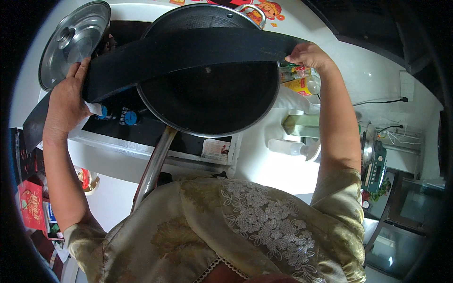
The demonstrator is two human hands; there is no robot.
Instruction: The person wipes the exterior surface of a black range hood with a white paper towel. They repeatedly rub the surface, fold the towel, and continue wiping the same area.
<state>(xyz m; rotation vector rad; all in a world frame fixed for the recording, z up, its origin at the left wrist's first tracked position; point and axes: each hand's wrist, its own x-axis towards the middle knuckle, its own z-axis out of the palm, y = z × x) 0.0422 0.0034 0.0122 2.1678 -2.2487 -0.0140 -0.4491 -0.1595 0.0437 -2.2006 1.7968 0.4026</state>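
A long black panel (198, 49) stretches across my view above the stove, hiding part of the wok. Pinched at its right end is the panel's edge, between the thumb and fingers of my right hand (309, 56). My left hand (67, 102) lies over the panel's left part, with a white cloth or paper (93, 108) showing under the thumb and palm. Beneath the panel sits a large dark wok (208, 99), its long metal handle (155, 162) pointing towards me. A glass lid with a steel rim (76, 39) leans behind my left fingers.
The black stove top (184, 146) has blue knobs (130, 117). Bottles (304, 85) stand behind my right forearm, beside a green container (300, 125) and a clear plastic bottle (286, 146). A dark green appliance (375, 169) is further right. A red box (32, 205) lies at left.
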